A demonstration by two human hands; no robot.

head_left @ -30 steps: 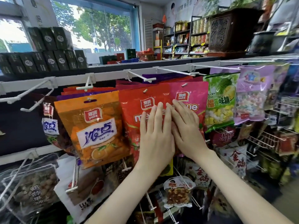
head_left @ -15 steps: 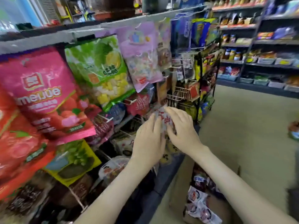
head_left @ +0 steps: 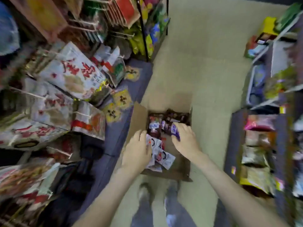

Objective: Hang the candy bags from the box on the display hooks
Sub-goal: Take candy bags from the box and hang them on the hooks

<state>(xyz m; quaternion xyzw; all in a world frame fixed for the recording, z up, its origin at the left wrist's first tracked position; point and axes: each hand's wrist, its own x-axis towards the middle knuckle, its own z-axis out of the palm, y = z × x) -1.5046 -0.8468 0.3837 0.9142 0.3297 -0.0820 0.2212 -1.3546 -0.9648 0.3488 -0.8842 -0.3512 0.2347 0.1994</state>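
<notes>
**Aisle floor: both hands inside the open box**

Beige shop floor runs between a display rack and low shelves. A cardboard box stands open on it, flaps up, just beside the rack's base.

Contents of the box:
- white candy bags with red print, piled loosely under and just right of the left-hand grip;
- a purple bag, inside the right-hand grip;
- dark bags, beyond both grips at the far end.

Grip, left hand: the hand lies on the white candy bags, against the box's left wall. Blur hides the fingertips, so it cannot be told whether this grip is closed on a bag.

Grip, right hand: the fingers are curled over the purple bag with the thumb beneath it. The grip is closed round this bag.

White display hooks project from the rack, well to the left of the left-hand grip. Most carry hanging bags. Two shoes stand nearer the person than both grips.

Difference from half a second ago: both hands were then raised at the rack, side by side on a small hanging packet. The box showed only at the lower edge of the view. Both hands are now down in the box, and the view points at the floor.
</notes>
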